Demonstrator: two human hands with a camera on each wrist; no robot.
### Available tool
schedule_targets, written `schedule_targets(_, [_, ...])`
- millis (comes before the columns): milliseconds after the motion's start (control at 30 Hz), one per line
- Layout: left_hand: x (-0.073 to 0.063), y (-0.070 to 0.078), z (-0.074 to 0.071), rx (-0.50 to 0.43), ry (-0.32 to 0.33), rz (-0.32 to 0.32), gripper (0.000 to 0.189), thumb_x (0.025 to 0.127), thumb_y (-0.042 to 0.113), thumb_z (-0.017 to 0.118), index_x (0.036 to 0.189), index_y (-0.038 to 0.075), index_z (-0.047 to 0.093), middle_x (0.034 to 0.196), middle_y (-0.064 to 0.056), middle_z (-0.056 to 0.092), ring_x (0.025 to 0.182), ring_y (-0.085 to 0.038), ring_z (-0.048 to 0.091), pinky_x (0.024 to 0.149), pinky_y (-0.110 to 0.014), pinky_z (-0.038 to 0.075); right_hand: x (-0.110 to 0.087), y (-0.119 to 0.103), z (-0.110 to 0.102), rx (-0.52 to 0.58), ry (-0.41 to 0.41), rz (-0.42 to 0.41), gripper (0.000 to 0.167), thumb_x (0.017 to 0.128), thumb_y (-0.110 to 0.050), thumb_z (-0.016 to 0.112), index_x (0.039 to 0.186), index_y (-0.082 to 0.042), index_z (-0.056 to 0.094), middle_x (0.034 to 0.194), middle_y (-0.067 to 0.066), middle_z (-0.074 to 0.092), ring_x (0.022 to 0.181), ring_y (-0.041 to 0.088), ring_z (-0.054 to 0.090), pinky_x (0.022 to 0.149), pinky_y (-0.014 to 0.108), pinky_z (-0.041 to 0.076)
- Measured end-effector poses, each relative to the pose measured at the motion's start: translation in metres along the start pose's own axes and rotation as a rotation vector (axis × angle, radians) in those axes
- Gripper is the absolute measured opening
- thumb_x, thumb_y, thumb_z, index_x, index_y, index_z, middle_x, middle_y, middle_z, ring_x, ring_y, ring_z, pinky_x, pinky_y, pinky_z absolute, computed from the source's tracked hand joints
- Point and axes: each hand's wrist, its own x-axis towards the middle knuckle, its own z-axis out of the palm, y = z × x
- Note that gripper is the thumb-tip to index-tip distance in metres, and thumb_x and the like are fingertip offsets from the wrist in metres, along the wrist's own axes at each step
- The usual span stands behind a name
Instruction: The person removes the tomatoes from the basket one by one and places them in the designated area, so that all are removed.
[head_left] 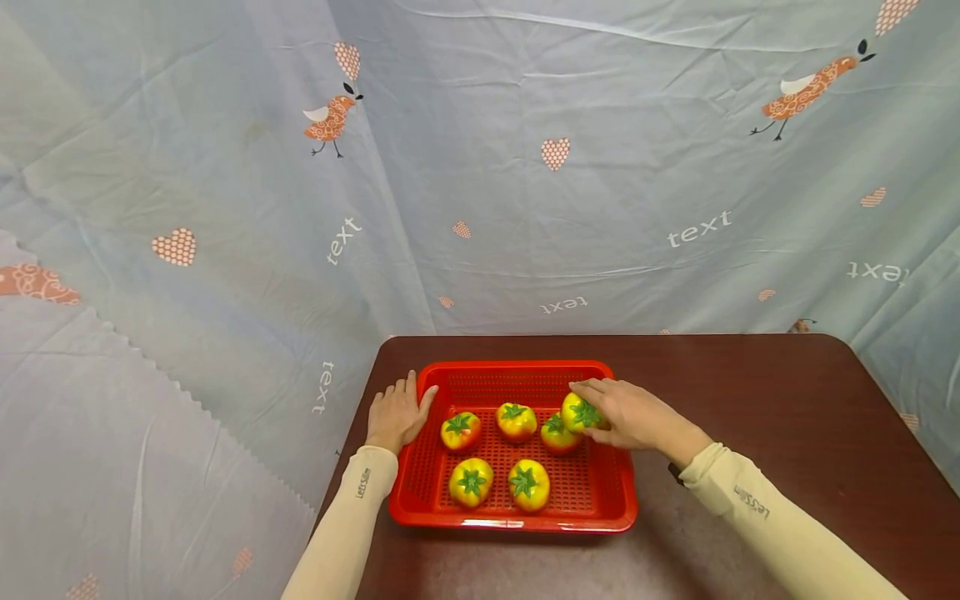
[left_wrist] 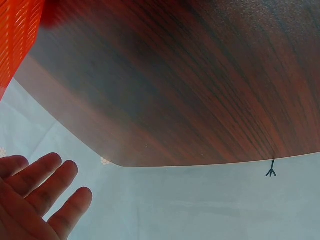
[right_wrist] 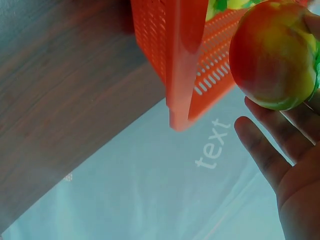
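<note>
A red plastic basket (head_left: 517, 523) with slotted sides holds several yellow-and-red tomatoes (head_left: 471, 482) with green star-shaped tops. My right hand (head_left: 637, 414) grips another tomato (right_wrist: 272, 55) between thumb and fingers, over the basket's right side. In the head view that tomato overlaps one lying in the basket (head_left: 557, 437). The right wrist view shows its smooth red-and-yellow side, with the palm beneath and the basket rim beside it. At the basket's left rim lies my left hand (head_left: 394, 414), fingers extended and thumb toward the rim, with nothing in its grasp.
The basket stands on the left part of a dark brown wooden table (head_left: 750, 400). Behind and to the left hangs a pale blue-grey curtain (head_left: 487, 192) printed with birds, hearts and lettering. The table's far edge runs close behind the basket.
</note>
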Motion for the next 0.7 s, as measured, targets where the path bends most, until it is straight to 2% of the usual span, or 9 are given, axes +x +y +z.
schedule_targets(400, [-0.001, 0.000, 0.000, -0.010, 0.001, 0.005, 0.075, 0.103, 0.055, 0.028, 0.148, -0.003, 0.035, 0.137, -0.025, 0.053, 0.123, -0.043, 0.053, 0.104, -0.056, 0.039, 0.001, 0.015, -0.010, -0.034, 0.064, -0.010, 0.067, 0.082, -0.025, 0.077, 0.136, 0.004, 0.051, 0.130, 0.021, 0.060, 0.115, 0.036, 0.061, 0.097, 0.048, 0.050])
schedule_targets(700, [-0.001, -0.001, 0.000, -0.010, 0.008, 0.002, 0.074, 0.103, 0.055, 0.028, 0.148, -0.004, 0.036, 0.137, -0.025, 0.053, 0.123, -0.043, 0.052, 0.105, -0.057, 0.038, -0.001, 0.030, -0.021, -0.013, 0.141, 0.012, 0.068, 0.080, -0.021, 0.078, 0.137, 0.007, 0.050, 0.129, 0.022, 0.060, 0.112, 0.037, 0.062, 0.094, 0.049, 0.052])
